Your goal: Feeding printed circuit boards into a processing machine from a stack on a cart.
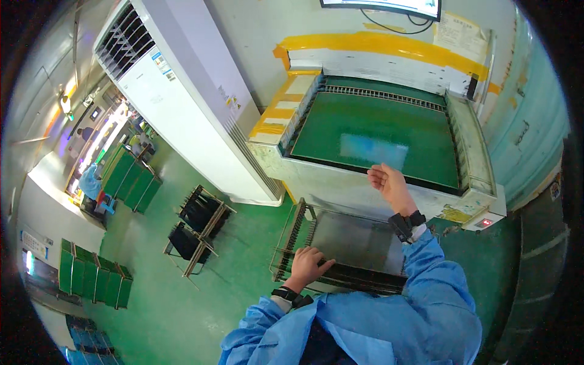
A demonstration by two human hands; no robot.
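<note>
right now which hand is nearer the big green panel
Right. The right hand is at the green panel's front edge, though contact can't be told; the left hand is farther away, by the slotted rack in front.

The green panel (383, 112) looks smooth and glossy, catching a pale reflection. From here, the slotted rack (292, 236) looks like metal, while the grey sheet (353, 237) in it has a duller sheen. I see creased, matt cloth on the blue smock (420, 322), smooth white casing on the air conditioner (188, 109), shiny yellow tape (389, 45), a paper notice (459, 38) and a slick green floor (158, 310).
</note>
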